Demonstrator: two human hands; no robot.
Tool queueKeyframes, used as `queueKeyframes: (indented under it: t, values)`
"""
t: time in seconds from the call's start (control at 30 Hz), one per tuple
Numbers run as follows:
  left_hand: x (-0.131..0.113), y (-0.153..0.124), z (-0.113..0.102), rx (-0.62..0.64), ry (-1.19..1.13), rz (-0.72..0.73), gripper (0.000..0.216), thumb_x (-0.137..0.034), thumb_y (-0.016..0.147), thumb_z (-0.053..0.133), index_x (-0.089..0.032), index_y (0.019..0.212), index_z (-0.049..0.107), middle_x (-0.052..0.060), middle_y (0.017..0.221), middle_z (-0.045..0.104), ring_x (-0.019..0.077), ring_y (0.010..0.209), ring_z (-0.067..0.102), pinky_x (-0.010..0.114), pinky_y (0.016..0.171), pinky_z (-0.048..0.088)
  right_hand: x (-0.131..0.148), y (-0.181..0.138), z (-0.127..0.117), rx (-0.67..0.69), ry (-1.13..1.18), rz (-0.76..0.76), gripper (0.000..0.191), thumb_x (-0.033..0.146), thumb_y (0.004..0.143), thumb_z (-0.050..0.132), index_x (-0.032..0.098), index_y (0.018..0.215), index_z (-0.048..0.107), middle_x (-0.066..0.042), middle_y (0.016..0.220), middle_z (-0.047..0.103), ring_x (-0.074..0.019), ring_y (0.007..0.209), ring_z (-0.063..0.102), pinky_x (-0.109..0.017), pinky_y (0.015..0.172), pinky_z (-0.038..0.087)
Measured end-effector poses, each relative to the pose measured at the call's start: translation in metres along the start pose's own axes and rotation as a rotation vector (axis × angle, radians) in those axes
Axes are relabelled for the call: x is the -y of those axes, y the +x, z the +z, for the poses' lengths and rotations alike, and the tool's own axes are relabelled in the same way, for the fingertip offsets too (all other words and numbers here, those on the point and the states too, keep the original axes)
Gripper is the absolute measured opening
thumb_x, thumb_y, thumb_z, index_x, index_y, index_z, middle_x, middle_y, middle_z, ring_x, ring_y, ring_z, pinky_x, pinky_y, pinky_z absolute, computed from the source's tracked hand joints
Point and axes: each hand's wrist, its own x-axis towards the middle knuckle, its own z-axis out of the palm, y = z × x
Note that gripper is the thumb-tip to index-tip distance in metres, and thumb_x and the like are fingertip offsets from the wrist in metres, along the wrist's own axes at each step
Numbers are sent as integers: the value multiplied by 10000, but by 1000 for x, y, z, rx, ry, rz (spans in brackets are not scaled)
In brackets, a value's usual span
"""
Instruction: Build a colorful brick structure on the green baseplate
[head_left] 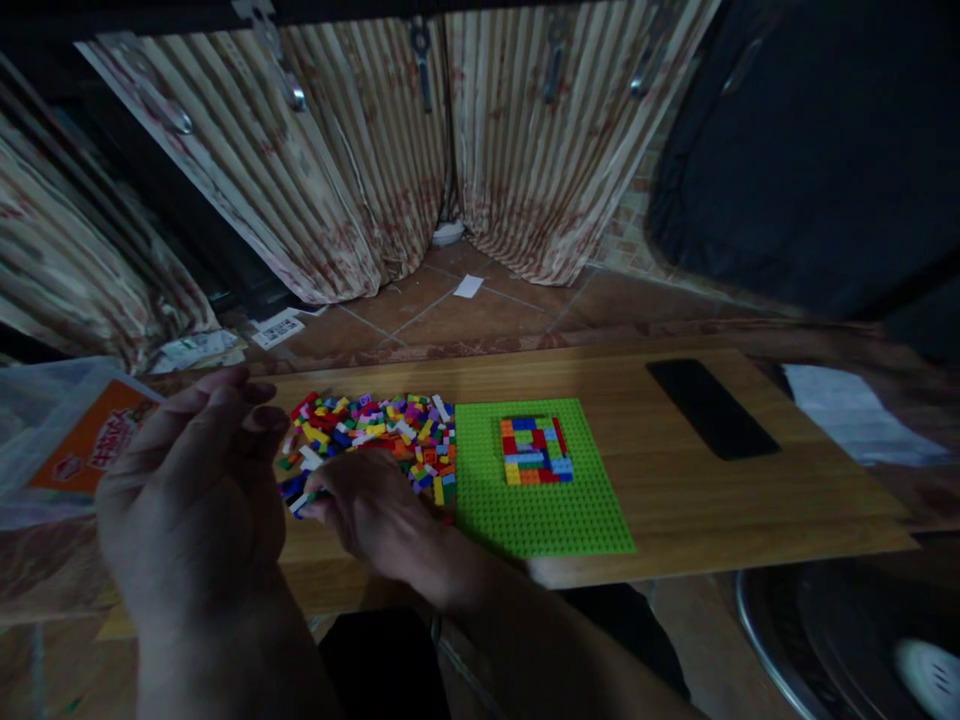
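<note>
My right hand reaches into the near left part of a pile of small coloured toy bricks. Its fingers are bent together down at the bricks, and what is between the fingertips cannot be made out. My left hand is raised in front of the pile's left end, with its fingers curled in towards the thumb. Anything inside it is hidden. Right of the pile lies a green studded baseplate. On it stands a low, roughly square block of brick pieces in red, blue, yellow and orange.
The wooden board carries a black phone-like slab on its right. A clear plastic bag with an orange label is at the left. White paper lies at the far right. Striped curtains hang behind.
</note>
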Motion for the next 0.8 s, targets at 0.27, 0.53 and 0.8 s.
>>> queueKeyframes:
  t: [0.27,0.53,0.8]
  values:
    - [20,-8,14,192,103,-130,165,-201,724,699,-133,875,693,8,800,690,72,675,601,156,607,473,-19,-25,-69,-286,241,255,107,293,883,587,241,968,628,11,952,699,-129,862,646,-252,783,479]
    - [73,-44,52,687,341,-232,244,-316,776,638,-140,932,704,34,841,706,145,745,621,247,689,479,-55,-87,-141,-255,121,333,173,211,892,528,229,972,681,-21,934,695,-146,854,646,-290,786,485]
    - [86,-67,58,1030,488,-9,236,-250,799,628,-204,1025,682,34,992,689,168,897,631,313,845,492,-64,-128,-150,-213,-19,365,119,243,849,623,271,912,721,-5,851,713,-173,825,621,-337,800,469]
